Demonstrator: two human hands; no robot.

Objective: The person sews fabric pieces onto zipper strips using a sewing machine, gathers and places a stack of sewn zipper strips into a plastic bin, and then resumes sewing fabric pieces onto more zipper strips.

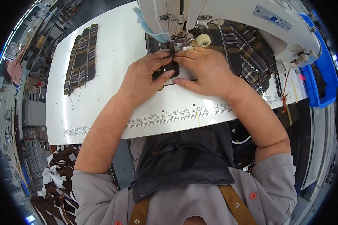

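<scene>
My left hand (144,74) rests on a small dark cloth piece (172,69) with a metal zipper part, its fingers and thumb holding the cloth beside the needle area. My right hand (208,69) lies on the other side, fingers stretched toward the cloth's right edge and thumb apart on the white table. The sewing machine (236,9) stands over both hands. Its presser foot (173,42) is just beyond my fingertips, which partly hide it, and the needle cannot be made out.
Plaid cloth strips with zippers (82,58) lie on the left of the white table (112,41). A plaid pile with zippers (248,56) sits under the machine arm. Right of it are a blue bin (326,95) and an orange cord (284,95). A ruler strip (146,120) runs along the front edge.
</scene>
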